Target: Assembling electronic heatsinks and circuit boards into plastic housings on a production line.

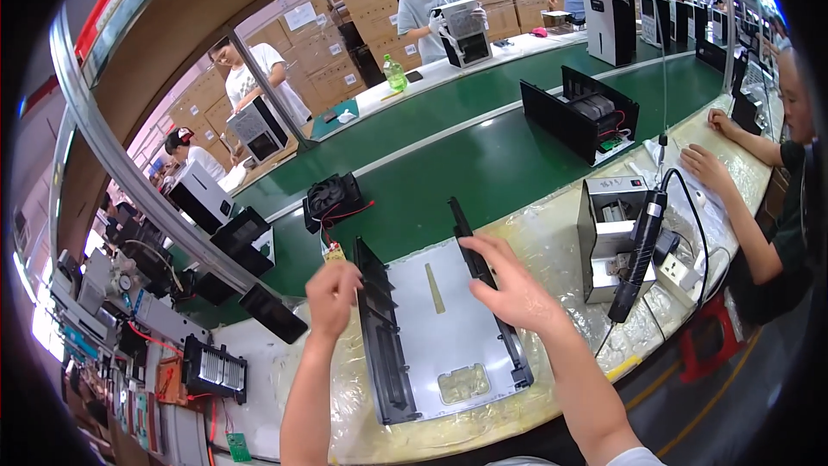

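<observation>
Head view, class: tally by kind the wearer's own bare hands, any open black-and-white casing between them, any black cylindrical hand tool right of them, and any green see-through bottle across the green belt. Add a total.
Bare hands, left hand and right hand: 2
Open black-and-white casing: 1
Black cylindrical hand tool: 1
Green see-through bottle: 1
Total: 5

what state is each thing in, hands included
Housing: lying open side up
Left hand: fingers curled, unclear if holding anything
Right hand: open, at the housing's right side
Fan: lying, blades facing up
Part-built unit: open, insides exposed
Black corded tool: tilted
Green bottle: upright
</observation>
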A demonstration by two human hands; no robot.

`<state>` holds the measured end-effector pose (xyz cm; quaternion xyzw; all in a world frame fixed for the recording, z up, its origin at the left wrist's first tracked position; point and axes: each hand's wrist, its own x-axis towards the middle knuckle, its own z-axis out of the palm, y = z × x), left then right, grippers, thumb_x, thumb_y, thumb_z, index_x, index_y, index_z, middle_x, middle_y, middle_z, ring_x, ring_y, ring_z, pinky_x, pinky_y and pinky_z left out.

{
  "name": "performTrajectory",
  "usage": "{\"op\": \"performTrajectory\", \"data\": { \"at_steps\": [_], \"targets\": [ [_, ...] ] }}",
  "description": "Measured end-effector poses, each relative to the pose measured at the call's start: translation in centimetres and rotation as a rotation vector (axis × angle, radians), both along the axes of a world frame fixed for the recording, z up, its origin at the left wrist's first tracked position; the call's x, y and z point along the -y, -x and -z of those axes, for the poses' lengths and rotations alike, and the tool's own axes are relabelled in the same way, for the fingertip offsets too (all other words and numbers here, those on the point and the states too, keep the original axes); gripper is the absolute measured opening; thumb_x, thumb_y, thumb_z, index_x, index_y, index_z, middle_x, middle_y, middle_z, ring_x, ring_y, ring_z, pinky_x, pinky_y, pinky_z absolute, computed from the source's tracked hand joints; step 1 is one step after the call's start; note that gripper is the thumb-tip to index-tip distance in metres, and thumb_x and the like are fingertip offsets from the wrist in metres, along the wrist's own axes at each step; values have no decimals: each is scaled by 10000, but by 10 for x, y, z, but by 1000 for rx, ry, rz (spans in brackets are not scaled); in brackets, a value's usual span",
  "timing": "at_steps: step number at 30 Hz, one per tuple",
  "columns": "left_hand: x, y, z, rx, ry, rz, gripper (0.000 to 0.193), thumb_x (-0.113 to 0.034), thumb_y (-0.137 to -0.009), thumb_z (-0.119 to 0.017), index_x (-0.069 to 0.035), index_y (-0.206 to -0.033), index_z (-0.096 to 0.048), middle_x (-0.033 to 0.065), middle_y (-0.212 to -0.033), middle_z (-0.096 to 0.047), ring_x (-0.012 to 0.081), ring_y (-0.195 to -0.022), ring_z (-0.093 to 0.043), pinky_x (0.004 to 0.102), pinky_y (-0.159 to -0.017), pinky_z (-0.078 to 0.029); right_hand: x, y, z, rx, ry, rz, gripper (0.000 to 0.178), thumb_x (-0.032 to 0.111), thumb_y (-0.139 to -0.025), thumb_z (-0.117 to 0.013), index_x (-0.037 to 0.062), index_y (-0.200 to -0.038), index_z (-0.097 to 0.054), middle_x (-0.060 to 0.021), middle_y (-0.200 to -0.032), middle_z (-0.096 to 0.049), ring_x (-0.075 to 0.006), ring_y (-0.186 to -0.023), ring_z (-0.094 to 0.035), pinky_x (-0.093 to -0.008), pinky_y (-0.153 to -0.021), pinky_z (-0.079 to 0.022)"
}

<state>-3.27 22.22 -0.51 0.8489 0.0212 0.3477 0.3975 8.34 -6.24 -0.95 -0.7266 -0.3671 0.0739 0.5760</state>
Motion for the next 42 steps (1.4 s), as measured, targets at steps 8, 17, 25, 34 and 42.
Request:
{"op": "performTrajectory", "data": {
  "at_steps": [8, 17, 25, 34, 42],
  "targets": [
    [-113, -120, 24, -82, -330, -578, 552, -370, -873, -728, 18, -1227, -559, 248, -1310, -532, 379, -1211, -539, 450, -1003, -445, 23, 5, 15, -190, -179, -69, 588, -39, -801, -523, 60, -1381, -548, -121, -1539, -351, -231, -1377, -424, -357, -1054, -427],
    [-149, -198, 35, -598, -349, -912, 1170, -824, -728, -621, 16, -1499, -356, 400, -1516, -292, 563, -1423, -257, 658, -1152, -173, 38, 44, -2, -144, -66, -14, 517, -27, -802, -553, 45, -1312, -595, -194, -1563, -335, -323, -1438, -377, -398, -1165, -304],
    [-137, -206, 15, -626, -167, -921, 1015, -614, -718, -735, 6, -1457, -417, 343, -1419, -464, 477, -1301, -496, 541, -1072, -404, 41, 47, -13, -144, -60, -4, 514, -26, -788, -582, 54, -1295, -612, -202, -1554, -354, -344, -1463, -347, -416, -1188, -268],
    [-210, -111, -5, 38, 1251, 18, 526, -551, -986, -502, -109, -1245, -624, 85, -1273, -657, 282, -1205, -605, 464, -1054, -447, 23, 29, 13, -96, -113, -36, 509, -21, -792, -567, 57, -1294, -599, -190, -1545, -359, -342, -1433, -384, -420, -1176, -297],
    [-140, -35, -118, 340, 1042, 264, 763, -721, -940, -374, -150, -1439, -464, 102, -1513, -464, 389, -1367, -442, 713, -1039, -313, 0, 16, -35, 414, -211, 223, 454, -2, -809, -644, 26, -1260, -593, -200, -1355, -547, -361, -1289, -516, -425, -1109, -384]
  ]
}}
